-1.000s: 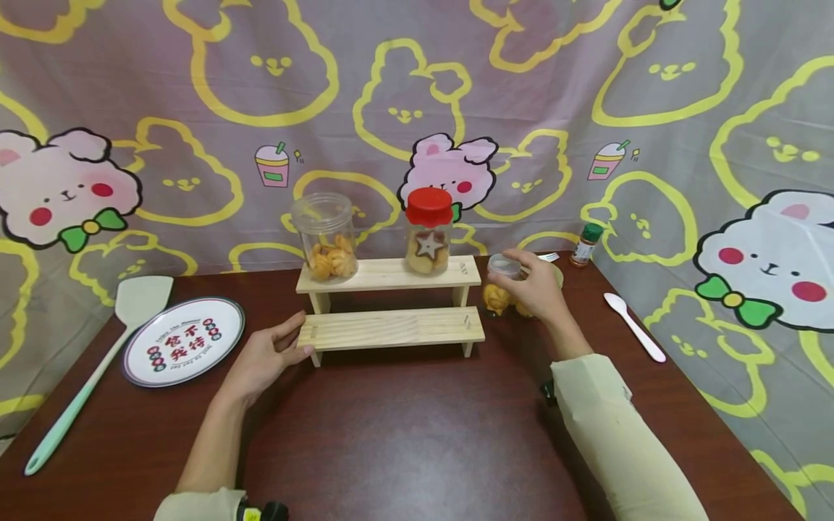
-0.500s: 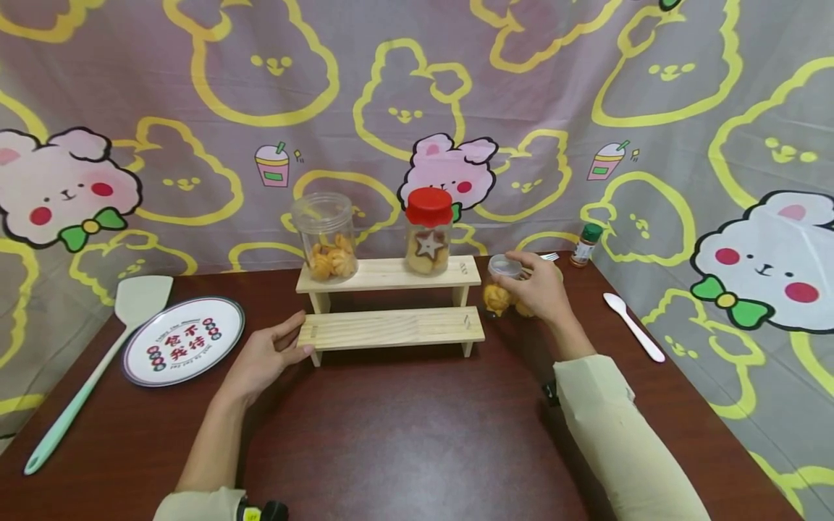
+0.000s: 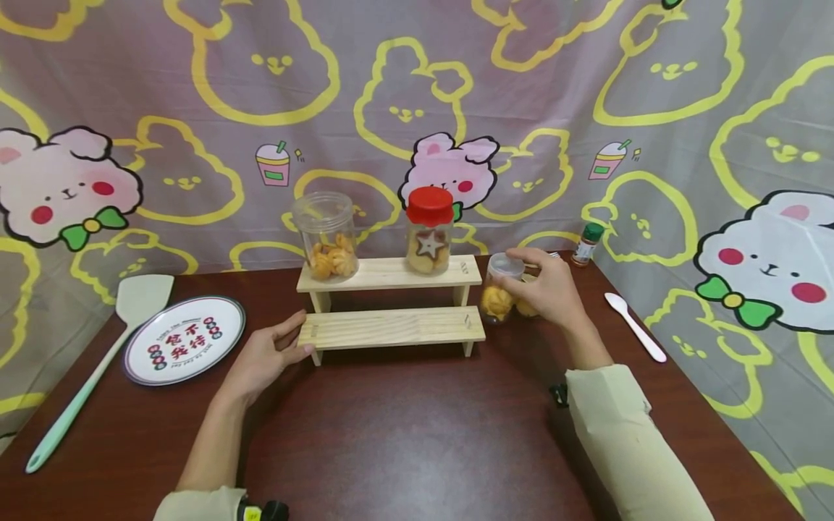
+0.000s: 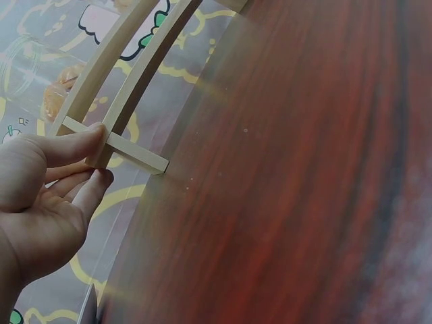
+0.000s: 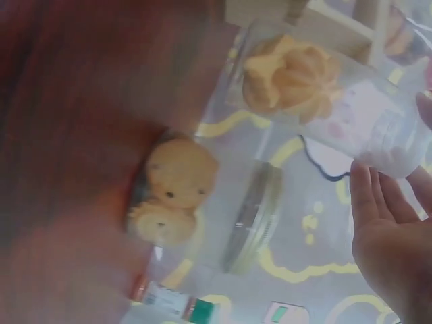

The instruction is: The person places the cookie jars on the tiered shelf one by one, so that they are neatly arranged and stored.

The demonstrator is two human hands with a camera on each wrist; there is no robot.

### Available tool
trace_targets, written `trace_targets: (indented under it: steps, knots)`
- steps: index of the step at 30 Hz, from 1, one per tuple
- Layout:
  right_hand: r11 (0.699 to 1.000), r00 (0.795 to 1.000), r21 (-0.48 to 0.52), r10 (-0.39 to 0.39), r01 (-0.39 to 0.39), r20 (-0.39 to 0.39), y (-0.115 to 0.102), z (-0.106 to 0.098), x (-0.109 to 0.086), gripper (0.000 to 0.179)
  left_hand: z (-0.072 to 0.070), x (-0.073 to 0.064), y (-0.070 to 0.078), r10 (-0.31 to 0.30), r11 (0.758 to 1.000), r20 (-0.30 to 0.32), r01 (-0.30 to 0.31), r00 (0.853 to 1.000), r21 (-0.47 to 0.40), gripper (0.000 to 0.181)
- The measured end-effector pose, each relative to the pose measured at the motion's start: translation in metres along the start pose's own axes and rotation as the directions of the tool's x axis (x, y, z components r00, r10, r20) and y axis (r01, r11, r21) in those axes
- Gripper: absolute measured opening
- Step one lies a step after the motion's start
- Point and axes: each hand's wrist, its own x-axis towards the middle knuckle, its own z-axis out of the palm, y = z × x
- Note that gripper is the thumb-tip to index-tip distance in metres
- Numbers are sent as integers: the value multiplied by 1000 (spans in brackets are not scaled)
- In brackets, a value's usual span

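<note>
My left hand (image 3: 270,356) pinches the left end of the lower shelf of a two-step wooden rack (image 3: 397,327). In the left wrist view the thumb lies on top of the board and the fingers beneath it. To the right of the rack, my right hand (image 3: 544,286) holds a clear jar of swirled cookies (image 3: 496,300) round its pale lid, thumb and fingers on either side. The jar stands upright beside the rack's right end. Close by it is a second cookie jar (image 5: 179,182), partly hidden behind the right hand in the head view.
On the upper shelf stand a lidless-looking clear cookie jar (image 3: 332,253) and a red-lidded jar (image 3: 430,239). At left lie a plate (image 3: 184,341) and a long spatula (image 3: 85,391). At right are a green-capped seasoning bottle (image 3: 586,244) and a white spoon (image 3: 635,327).
My right hand and wrist have shifted slightly to the right, and more of the jar's side shows in the head view. The left hand stays on the rack.
</note>
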Motion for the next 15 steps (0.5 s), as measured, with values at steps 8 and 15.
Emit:
trace_targets:
  steps: [8, 15]
  knots:
    - [996, 995, -33, -89, 88, -43, -20, -3, 4, 46, 0, 0, 0, -13, 1000, 0, 13, 1000, 6, 71]
    - [994, 993, 5, -110, 110, -32, -38, -1, 5, 43, 0, 0, 1, -18, 1000, 0, 18, 1000, 1, 71]
